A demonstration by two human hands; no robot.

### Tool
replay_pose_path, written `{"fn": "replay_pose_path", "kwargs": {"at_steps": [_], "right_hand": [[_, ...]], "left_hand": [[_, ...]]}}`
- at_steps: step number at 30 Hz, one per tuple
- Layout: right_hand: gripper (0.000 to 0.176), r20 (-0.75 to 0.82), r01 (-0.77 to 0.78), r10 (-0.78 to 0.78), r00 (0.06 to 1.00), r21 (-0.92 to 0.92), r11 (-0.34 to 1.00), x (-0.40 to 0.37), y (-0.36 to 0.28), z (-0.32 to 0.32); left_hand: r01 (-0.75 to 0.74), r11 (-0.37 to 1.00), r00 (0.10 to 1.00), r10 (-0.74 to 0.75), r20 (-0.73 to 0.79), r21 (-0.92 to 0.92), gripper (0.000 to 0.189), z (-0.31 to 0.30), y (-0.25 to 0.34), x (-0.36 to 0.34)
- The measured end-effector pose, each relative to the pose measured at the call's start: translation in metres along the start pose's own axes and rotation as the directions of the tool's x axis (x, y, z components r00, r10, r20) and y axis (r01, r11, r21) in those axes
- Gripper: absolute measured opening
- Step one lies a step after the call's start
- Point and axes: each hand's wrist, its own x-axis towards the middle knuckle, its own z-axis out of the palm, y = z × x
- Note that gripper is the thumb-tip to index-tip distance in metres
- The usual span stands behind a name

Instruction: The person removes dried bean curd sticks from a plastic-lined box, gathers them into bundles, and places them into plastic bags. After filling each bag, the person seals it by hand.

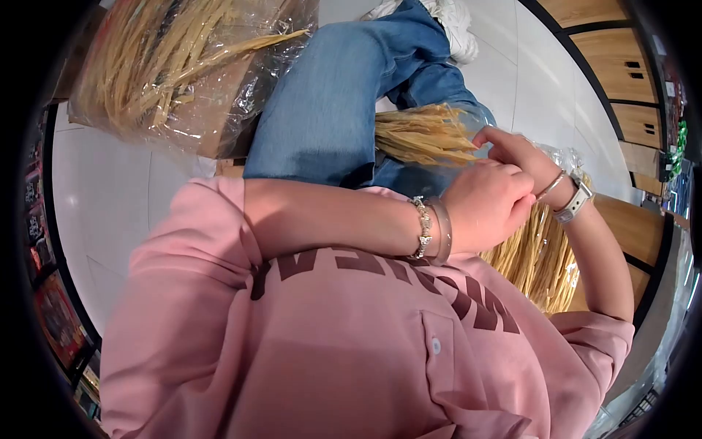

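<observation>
A bundle of dried yellow stalks (424, 135) lies across my jeans, its cut ends pointing toward my hands. My left hand (488, 207), with a beaded bracelet and a bangle at the wrist, is closed with its fingers curled in. Just beyond it, my right hand (515, 155) has bent fingers close to the ends of the bundle; a watch is on that wrist. The two hands meet or overlap. Whatever lies between their fingers is hidden or too small to make out.
More dried stalks (537, 252) in clear plastic stand below my right forearm. At upper left, a large plastic-wrapped bunch (157, 69) rests on a cardboard box (238, 95). Wooden cabinets (610, 62) line the right side, and stocked shelves (55, 307) are at far left.
</observation>
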Motion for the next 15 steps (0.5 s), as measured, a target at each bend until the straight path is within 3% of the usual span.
{"fn": "replay_pose_path", "kwargs": {"at_steps": [1, 4, 7, 8, 9, 10, 11, 12, 13, 15], "right_hand": [[0.04, -0.023, 0.017, -0.016, 1.0, 0.045, 0.999, 0.003, 0.004, 0.003], [0.03, -0.132, -0.089, 0.075, 0.988, -0.102, 0.991, 0.012, -0.005, 0.002], [0.022, -0.146, -0.015, -0.002, 0.989, -0.115, 0.993, 0.013, -0.011, -0.004], [0.019, -0.219, 0.199, -0.231, 0.948, -0.161, 0.967, 0.012, -0.001, -0.002], [0.017, -0.211, 0.171, -0.243, 0.947, -0.311, 0.935, 0.012, -0.002, -0.003], [0.016, -0.201, 0.141, -0.255, 0.946, -0.454, 0.88, 0.012, -0.005, -0.005], [0.015, -0.19, 0.109, -0.268, 0.945, -0.588, 0.802, 0.012, -0.008, -0.007], [0.009, -0.147, 0.135, -0.372, 0.917, -0.763, 0.633, 0.013, -0.009, -0.008], [0.009, -0.134, 0.171, -0.437, 0.889, -0.79, 0.589, 0.014, -0.009, -0.009], [0.008, -0.098, 0.236, -0.561, 0.822, -0.839, 0.49, 0.016, -0.008, -0.011]], "left_hand": [[0.024, 1.0, 1.0, -0.024, 0.011, 0.012, 0.015, -0.002, -0.001, 0.0], [-0.05, 0.998, 0.998, 0.051, -0.035, 0.036, 0.02, -0.013, -0.001, 0.007], [0.065, 0.988, 0.96, -0.1, 0.263, 0.139, 0.027, -0.047, -0.002, 0.02], [-0.011, 0.983, 0.98, -0.025, 0.197, 0.182, 0.031, -0.055, -0.012, 0.027], [-0.038, 0.989, 0.989, 0.017, 0.144, 0.143, 0.028, -0.064, -0.027, 0.034], [0.119, 0.987, 0.98, -0.135, 0.147, 0.11, 0.027, -0.081, -0.029, 0.042], [0.092, 0.978, 0.988, -0.113, 0.108, 0.186, 0.025, -0.092, -0.047, 0.049], [0.083, 0.968, 0.99, -0.107, 0.089, 0.238, 0.021, -0.102, -0.057, 0.053], [0.031, 0.953, 0.988, -0.074, 0.132, 0.301, 0.017, -0.111, -0.073, 0.057], [0.104, 0.861, 0.927, -0.265, 0.266, 0.497, 0.029, -0.123, -0.091, 0.056]]}}
